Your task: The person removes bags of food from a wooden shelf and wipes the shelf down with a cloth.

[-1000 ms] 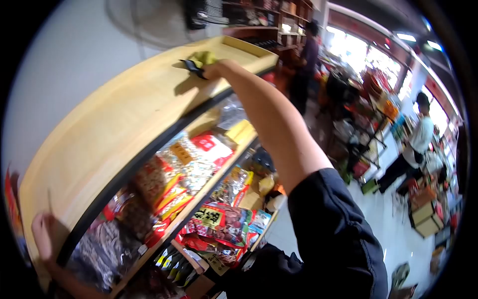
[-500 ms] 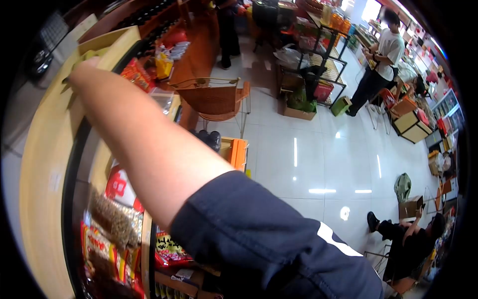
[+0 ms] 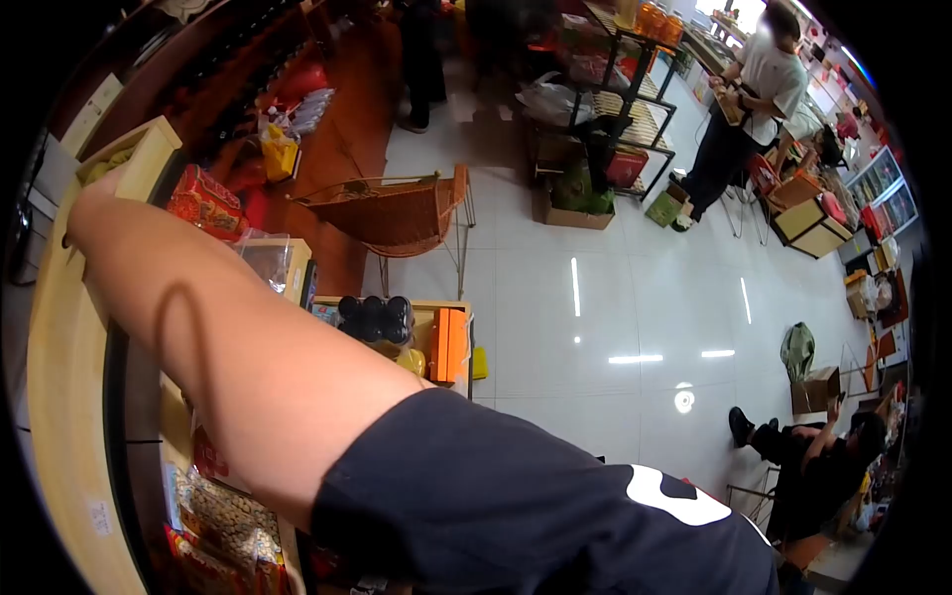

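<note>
My right arm reaches from the lower right across to the top left, in a dark short sleeve with a white print. Its hand [image 3: 94,193] is at the far end of a pale wooden shelf top [image 3: 67,397], mostly hidden behind my wrist. A crumpled yellow-green cloth [image 3: 107,165] shows just past the hand and appears to be held under it; the fingers themselves are out of sight. A dark band sits at the wrist. My left hand is not in view.
Below the shelf top lie bagged nuts [image 3: 233,511] and red packets [image 3: 208,203]. Dark-capped bottles [image 3: 375,319] and an orange box [image 3: 449,345] stand beyond my arm, near a wicker chair [image 3: 397,213]. A standing person [image 3: 769,79] and a seated person [image 3: 828,476] are to the right.
The view has shifted, so the shelf and my arm appear farther left and lower. My hand stays near the shelf's far end with the cloth. More bottles and the orange box now show.
</note>
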### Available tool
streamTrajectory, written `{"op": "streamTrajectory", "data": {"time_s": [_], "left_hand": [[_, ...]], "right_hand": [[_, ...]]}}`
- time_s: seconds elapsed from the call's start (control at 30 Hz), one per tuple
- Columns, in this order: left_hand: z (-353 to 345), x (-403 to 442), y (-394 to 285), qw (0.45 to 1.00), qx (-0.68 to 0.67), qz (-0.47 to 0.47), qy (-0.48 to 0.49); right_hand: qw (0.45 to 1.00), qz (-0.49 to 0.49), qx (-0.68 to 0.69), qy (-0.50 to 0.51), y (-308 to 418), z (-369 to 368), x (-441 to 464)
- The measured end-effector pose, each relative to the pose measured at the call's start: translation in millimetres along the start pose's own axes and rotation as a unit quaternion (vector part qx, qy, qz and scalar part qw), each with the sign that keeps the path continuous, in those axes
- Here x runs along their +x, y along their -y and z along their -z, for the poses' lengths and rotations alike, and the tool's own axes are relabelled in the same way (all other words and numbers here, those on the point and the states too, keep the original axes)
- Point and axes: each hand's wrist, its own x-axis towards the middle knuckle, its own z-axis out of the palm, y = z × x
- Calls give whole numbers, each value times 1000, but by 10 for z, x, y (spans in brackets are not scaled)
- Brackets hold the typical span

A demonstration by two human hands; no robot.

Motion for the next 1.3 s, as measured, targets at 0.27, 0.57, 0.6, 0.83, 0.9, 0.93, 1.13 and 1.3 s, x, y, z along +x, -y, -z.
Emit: {"op": "streamTrajectory", "data": {"time_s": [0.27,0.57,0.6,0.83,0.9,0.93,1.13,1.3], "left_hand": [[158,-147,185,1000,-16,1,-10],[619,-608,500,995,-88,-36,-25],[637,-674,473,996,-78,-40,-22],[395,-1014,-319,992,60,-112,-29],[415,-1060,-477,993,80,-82,-12],[413,-1061,-520,990,117,-83,-8],[253,-1254,-364,941,99,-301,-119],[402,-1236,-210,884,264,-378,-82]], "right_hand": [[1000,17,-19,-11,31,-140,-86],[995,71,-66,-26,-96,-18,-747],[994,75,-78,-8,18,1,-885],[910,308,-275,44,1512,-211,-1640],[873,368,-320,25,1802,-285,-1970],[870,376,-318,20,1930,-341,-2083],[909,401,-111,-19,2554,-818,-2508],[906,392,-155,40,1900,-445,-2310]]}}
